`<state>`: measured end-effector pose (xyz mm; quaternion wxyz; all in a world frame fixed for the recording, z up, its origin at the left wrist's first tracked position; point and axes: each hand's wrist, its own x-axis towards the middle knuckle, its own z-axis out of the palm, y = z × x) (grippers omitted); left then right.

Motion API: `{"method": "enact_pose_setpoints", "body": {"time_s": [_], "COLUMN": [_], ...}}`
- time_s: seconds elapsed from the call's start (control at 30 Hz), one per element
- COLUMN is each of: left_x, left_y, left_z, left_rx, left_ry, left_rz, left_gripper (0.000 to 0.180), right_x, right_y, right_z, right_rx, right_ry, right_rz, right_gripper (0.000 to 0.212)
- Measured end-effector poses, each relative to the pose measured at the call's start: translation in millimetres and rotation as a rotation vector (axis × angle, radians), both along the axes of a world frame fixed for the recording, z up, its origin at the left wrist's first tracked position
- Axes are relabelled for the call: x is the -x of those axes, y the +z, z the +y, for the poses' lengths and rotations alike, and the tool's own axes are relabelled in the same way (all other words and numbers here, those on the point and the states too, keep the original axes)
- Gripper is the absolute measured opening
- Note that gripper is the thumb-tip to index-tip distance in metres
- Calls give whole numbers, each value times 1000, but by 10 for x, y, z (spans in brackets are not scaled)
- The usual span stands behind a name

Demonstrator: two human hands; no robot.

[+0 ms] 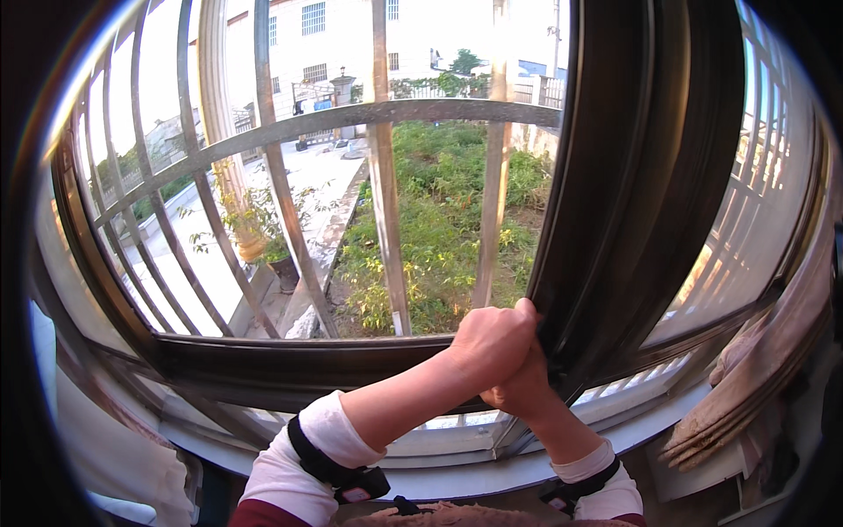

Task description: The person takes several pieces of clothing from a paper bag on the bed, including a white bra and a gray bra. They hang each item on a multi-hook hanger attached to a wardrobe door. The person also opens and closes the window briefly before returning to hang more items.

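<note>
My left hand (493, 344) is closed in a fist against the dark window frame (606, 202), at the lower corner where the upright meets the bottom rail. Just below and to the right, my right hand (524, 386) is closed as well, pressed close to the left one and partly covered by it. The fingers of both hands face away, so whatever they grip at the frame's edge is hidden. Behind the hands is the window opening, crossed by metal bars (384, 184).
A tan curtain (755, 378) hangs bunched at the right, and pale cloth (114, 439) lies at the lower left. Below the frame runs a light window sill (421, 481). Outside are green plants (430, 211), a potted plant (281, 272) and a paved yard.
</note>
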<state>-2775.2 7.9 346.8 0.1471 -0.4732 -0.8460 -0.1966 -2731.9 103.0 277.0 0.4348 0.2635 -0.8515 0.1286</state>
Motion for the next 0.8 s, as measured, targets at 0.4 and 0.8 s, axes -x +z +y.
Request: {"method": "enact_pose_setpoints", "body": {"time_s": [0.4,0.8], "left_x": [120,570], "left_y": [153,348], "left_z": [-958,-4514], "left_rx": [-136,260], "left_ry": [-264,751], "left_rz": [90,847], "left_gripper": [11,17], "right_x": [-158,-99], "right_y": [151,158], "right_z": [98,34], "right_rx": [-214,-239], "right_ry": [-314,-337], "right_rz": [141,131], "right_gripper": [11,10]}}
